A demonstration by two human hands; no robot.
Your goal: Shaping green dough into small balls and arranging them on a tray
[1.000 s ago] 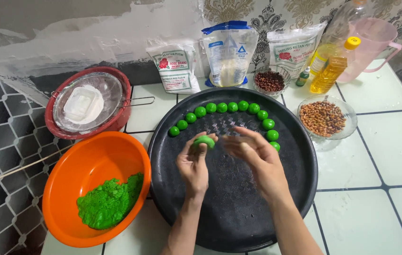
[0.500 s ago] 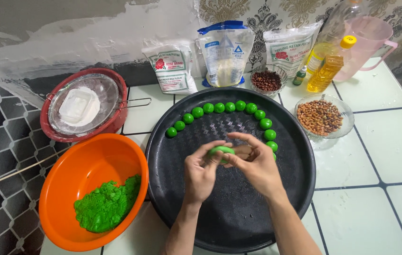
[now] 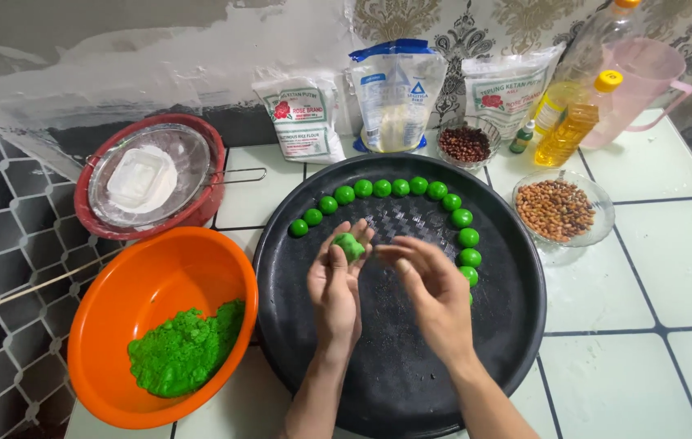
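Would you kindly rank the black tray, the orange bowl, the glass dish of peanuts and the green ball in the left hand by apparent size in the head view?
1. black tray
2. orange bowl
3. glass dish of peanuts
4. green ball, held in the left hand

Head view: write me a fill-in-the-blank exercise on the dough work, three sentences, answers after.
1. The left hand holds a lump of dough whose colour is ____.
2. The finished dough balls lie in a curved row on a round tray whose colour is ____.
3. The loose dough lies in a bowl whose colour is ____.

Missing words: green; black; orange
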